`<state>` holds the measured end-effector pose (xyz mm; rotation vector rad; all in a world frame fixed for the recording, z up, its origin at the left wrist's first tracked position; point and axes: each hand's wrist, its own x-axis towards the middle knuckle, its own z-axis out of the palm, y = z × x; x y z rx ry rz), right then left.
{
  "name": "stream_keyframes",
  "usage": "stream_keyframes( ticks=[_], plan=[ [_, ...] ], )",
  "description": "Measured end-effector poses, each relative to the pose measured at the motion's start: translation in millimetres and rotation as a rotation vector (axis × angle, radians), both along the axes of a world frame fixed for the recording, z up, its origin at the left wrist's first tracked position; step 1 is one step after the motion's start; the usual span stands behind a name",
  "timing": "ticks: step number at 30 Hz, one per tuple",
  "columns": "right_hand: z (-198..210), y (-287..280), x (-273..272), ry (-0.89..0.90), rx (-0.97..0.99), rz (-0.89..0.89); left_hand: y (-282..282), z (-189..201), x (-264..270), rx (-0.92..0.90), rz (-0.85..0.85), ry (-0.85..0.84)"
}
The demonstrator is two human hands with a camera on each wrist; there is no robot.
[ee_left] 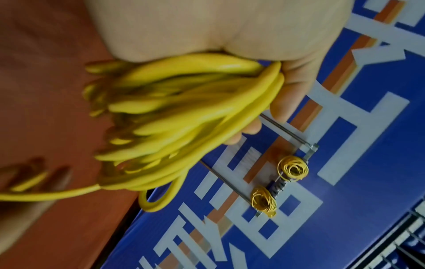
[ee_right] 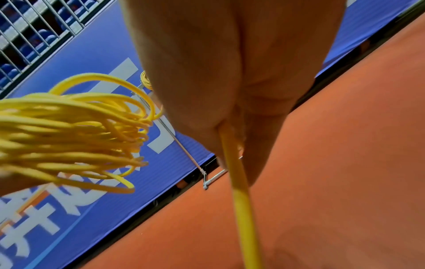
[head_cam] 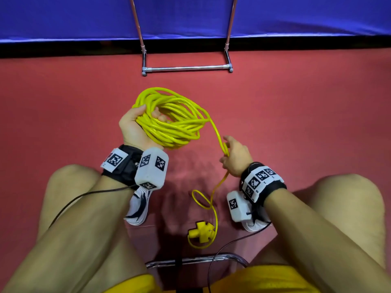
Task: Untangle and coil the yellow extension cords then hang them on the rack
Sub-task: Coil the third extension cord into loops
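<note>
- The left hand (head_cam: 135,125) is turned palm up, thumb and fingers curled round a bundle of loops of the yellow extension cord (head_cam: 171,121), held above the red floor (head_cam: 296,115) in front of the knees.
- The right hand (head_cam: 234,157) sits lower and to the right, back upward, fingers closed loosely about the single strand that runs from the coil down through it; the right wrist view shows the strand leaving between the fingers (ee_right: 264,145).
- Below that hand the strand makes a small loop on the floor and ends at a yellow socket block (head_cam: 203,231) lying between the two shoes.
- The rack (head_cam: 187,68) stands ahead on the floor against a blue banner (head_cam: 63,15), well apart from the coil, with nothing between them.
- In the left wrist view two more coiled yellow cords (ee_left: 293,170) hang on the rack's top bar.
- The banner carries large white and orange characters, too cropped and tilted to read.
- A chrome chair frame (head_cam: 190,261) shows at the bottom, between the thighs.
</note>
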<state>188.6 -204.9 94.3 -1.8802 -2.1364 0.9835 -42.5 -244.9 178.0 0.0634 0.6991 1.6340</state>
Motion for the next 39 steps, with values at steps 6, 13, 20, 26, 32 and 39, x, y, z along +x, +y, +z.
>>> stream_keyframes(
  ticks=[6, 13, 20, 26, 32, 39],
  plan=[
    [-8.2, -27.8, -14.2, 0.046, -0.163, 0.294, 10.2, -2.7, -5.4, -0.014, 0.147, -0.109],
    [13.6, -39.9, -12.2, 0.490, -0.300, 0.225, 23.3, -9.6, -23.6, -0.098, 0.354, -0.023],
    [-0.3, -33.1, 1.5, 0.200, -0.255, 0.305, 11.1, 3.1, -10.3, -0.053, 0.258, -0.076],
    [-6.1, -33.7, -11.1, 0.112, -0.210, 0.347, 5.3, 7.0, 14.4, 0.049, -0.029, 0.024],
    [-19.6, -36.6, -17.3, 0.382, -0.211, 0.164, 7.8, 6.0, 21.1, 0.058, -0.118, -0.014],
    [-17.4, -37.0, -7.7, 0.297, -0.087, 0.356, 4.2, 13.6, 18.4, 0.063, -0.144, 0.000]
  ],
)
